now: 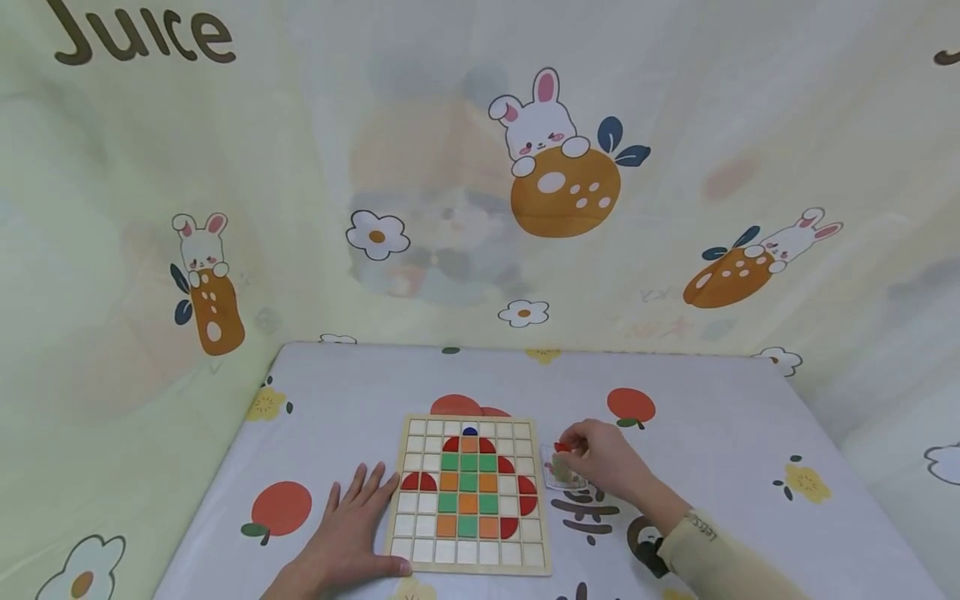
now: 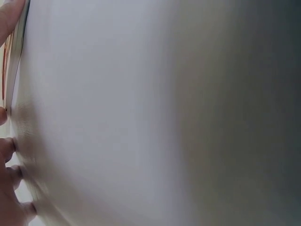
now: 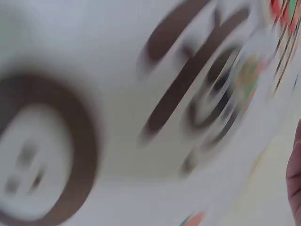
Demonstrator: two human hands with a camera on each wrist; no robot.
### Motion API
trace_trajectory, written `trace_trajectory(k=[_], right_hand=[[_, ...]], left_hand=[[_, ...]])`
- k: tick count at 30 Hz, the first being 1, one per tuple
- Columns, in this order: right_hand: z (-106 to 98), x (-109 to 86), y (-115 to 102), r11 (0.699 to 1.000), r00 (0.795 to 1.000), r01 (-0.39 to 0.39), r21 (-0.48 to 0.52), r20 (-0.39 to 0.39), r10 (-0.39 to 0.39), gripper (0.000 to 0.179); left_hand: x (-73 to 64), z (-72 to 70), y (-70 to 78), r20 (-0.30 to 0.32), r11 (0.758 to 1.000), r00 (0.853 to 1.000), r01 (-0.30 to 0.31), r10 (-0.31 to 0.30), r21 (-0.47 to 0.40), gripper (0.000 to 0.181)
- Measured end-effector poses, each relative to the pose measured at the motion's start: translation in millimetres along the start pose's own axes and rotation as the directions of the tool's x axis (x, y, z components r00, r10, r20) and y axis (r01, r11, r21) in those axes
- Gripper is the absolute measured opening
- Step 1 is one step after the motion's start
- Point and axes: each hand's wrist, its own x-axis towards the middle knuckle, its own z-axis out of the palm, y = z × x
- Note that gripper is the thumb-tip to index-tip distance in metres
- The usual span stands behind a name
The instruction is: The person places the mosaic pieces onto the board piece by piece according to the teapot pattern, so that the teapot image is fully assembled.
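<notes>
A square wooden mosaic board [image 1: 468,562] lies on the table, its grid holding green and orange square tiles, red rounded pieces and one blue piece near the top. My left hand [image 1: 352,525] is spread flat at the board's left side, with the thumb at the lower left corner. Only its fingers [image 2: 7,188] show in the left wrist view. To the right of the board, my right hand [image 1: 603,458] pinches a small red piece [image 1: 561,447]. Beneath it lies a small pale, flat item [image 1: 552,479] with coloured marks, partly hidden by the hand. The right wrist view is blurred.
A white cloth [image 1: 712,433] printed with fruit, flowers and dark lettering covers the table. Pale curtains [image 1: 435,125] with rabbit prints hang behind and at both sides.
</notes>
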Motion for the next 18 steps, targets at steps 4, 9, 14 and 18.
trace_trajectory(k=[4, 9, 14, 18], right_hand=[[23, -1.6, -37, 0.999, 0.998, 0.043, -0.006, 0.039, -0.043, 0.018], [52, -3.0, -72, 0.979, 0.972, 0.202, 0.031, 0.120, -0.204, 0.016], [84, -0.4, -100, 0.968, 0.948, 0.250, 0.012, 0.200, -0.247, 0.014], [101, 1.7, -119, 0.971, 0.945, 0.237, -0.039, 0.241, -0.221, 0.020]], left_hand=[[-0.5, -2.8, 0.3, -0.004, 1.000, 1.000, -0.004, 0.004, 0.004, 0.130], [-0.4, -6.0, 0.7, -0.009, 1.000, 1.000, -0.008, 0.008, -0.002, 0.129], [0.4, -5.6, -1.0, 0.008, 1.000, 1.000, -0.024, 0.024, -0.014, 0.128], [-0.3, -3.9, -2.6, 0.011, 0.999, 0.999, -0.039, 0.040, -0.013, 0.126]])
